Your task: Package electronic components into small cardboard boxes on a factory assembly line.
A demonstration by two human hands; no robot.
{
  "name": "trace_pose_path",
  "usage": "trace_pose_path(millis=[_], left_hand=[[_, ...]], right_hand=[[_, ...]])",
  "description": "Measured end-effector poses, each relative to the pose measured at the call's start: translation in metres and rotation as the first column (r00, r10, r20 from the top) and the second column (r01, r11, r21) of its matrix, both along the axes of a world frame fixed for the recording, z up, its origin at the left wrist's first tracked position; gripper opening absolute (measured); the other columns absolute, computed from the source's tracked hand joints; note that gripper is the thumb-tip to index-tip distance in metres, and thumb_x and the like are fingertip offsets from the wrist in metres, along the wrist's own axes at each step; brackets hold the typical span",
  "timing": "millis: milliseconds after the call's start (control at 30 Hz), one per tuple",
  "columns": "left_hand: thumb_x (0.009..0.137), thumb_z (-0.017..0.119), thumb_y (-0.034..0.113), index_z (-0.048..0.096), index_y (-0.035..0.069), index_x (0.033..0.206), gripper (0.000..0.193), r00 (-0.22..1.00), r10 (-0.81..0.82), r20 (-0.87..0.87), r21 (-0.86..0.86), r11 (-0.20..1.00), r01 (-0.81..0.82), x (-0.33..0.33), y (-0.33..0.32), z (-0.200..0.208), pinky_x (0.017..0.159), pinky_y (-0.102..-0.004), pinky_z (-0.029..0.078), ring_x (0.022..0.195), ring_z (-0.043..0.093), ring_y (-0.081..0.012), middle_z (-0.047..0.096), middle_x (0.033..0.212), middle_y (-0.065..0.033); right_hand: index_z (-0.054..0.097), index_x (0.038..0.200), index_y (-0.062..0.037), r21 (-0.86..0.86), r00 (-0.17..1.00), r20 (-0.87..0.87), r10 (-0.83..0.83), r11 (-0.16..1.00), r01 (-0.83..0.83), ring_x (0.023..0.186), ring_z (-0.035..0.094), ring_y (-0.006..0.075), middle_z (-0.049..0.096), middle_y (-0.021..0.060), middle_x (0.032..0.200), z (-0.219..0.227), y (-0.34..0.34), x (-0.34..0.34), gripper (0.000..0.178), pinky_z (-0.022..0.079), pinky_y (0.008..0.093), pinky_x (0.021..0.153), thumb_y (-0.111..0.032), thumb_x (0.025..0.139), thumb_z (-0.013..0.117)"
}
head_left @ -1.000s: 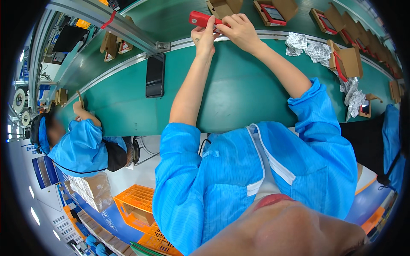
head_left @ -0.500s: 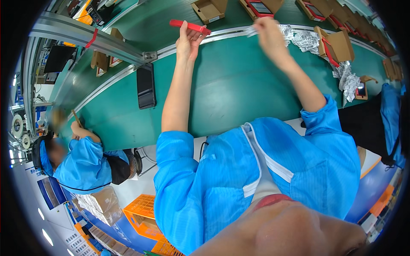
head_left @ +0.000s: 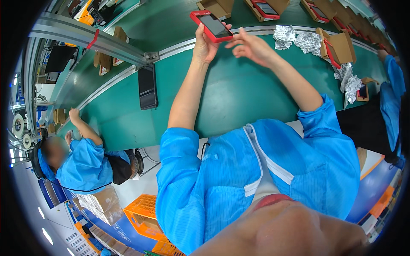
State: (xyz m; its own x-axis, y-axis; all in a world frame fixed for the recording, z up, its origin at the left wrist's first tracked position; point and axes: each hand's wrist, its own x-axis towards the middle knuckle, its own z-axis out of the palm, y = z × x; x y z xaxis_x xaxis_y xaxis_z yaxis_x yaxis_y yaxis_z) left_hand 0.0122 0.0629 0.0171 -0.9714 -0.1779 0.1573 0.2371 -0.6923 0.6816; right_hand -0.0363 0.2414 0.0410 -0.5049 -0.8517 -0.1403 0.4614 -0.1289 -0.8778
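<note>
A red handheld device with a dark screen is in my left hand, whose fingers wrap round its lower side and edge. Its screen faces up, and it is held above the far rail of the green bench. Close by on the right, my right hand has its fingers apart and holds nothing; its fingertips come near the device's right corner. Beyond my right hand, piles of small silver foil packets lie along the rail. An open brown cardboard box with a red item in it stands beside them.
On the far belt, open brown boxes hold red devices. A black phone-like slab lies on the green bench, near a metal post. A co-worker in blue sits at the left; another person's sleeve shows at the right.
My left hand has turned the device from edge-on to screen up and moved slightly right. My right hand has left the foil packets and come left toward the device.
</note>
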Motion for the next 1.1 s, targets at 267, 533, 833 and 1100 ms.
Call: trace_pose_path(millis=[267, 533, 833, 1100], left_hand=[[0.092, 0.047, 0.05, 0.044, 0.001, 0.122, 0.057, 0.999, 0.032, -0.04, -0.042, 0.999, -0.034, -0.009, -0.009, -0.009, 0.101, -0.0438, 0.04, 0.113, 0.053, -0.0316, 0.057, 0.115, -0.0178], [0.089, 0.042, 0.06, 0.02, -0.006, 0.139, 0.087, 0.982, 0.138, 0.127, -0.12, 0.985, -0.123, -0.013, -0.011, -0.014, 0.104, -0.0479, 0.036, 0.123, 0.04, -0.0338, 0.033, 0.135, -0.0264], [0.093, 0.057, 0.029, 0.053, -0.004, 0.109, 0.037, 0.848, 0.528, 0.048, -0.321, 0.812, -0.487, -0.017, -0.007, -0.035, 0.078, -0.0334, 0.056, 0.09, 0.061, -0.0205, 0.056, 0.102, -0.014], [0.092, 0.059, 0.02, 0.058, -0.005, 0.101, 0.027, 0.824, 0.566, 0.032, -0.438, 0.749, -0.497, -0.023, -0.003, -0.037, 0.064, -0.0244, 0.053, 0.071, 0.063, -0.0133, 0.063, 0.086, -0.01]], right_hand=[[0.05, 0.115, 0.0021, -0.154, 0.941, 0.296, -0.163, 0.964, 0.216, 0.087, 0.06, 0.0182, 0.06, 0.0122, 0.104, -0.013, -0.041, -0.005, 0.032, 0.051, 0.0323, 0.08, -0.024, 0.099, 0.04], [0.053, 0.101, 0.0047, -0.116, 0.854, -0.046, -0.519, 0.852, 0.511, 0.082, 0.061, 0.0199, 0.062, 0.0135, 0.092, -0.034, -0.067, -0.062, 0.035, 0.052, 0.0331, 0.077, -0.029, 0.098, 0.043], [0.056, 0.105, -0.0019, 0.076, 0.787, -0.59, -0.18, 0.958, 0.276, 0.078, 0.058, 0.0145, 0.062, 0.0069, 0.09, -0.062, -0.054, -0.001, 0.022, 0.048, 0.028, 0.07, -0.02, 0.092, 0.056], [0.057, 0.096, -0.0016, 0.055, 0.38, -0.925, -0.024, 0.979, 0.195, 0.073, 0.059, 0.0213, 0.056, 0.0098, 0.082, -0.044, -0.039, 0.039, 0.014, 0.048, 0.0316, 0.066, -0.01, 0.085, 0.06]])
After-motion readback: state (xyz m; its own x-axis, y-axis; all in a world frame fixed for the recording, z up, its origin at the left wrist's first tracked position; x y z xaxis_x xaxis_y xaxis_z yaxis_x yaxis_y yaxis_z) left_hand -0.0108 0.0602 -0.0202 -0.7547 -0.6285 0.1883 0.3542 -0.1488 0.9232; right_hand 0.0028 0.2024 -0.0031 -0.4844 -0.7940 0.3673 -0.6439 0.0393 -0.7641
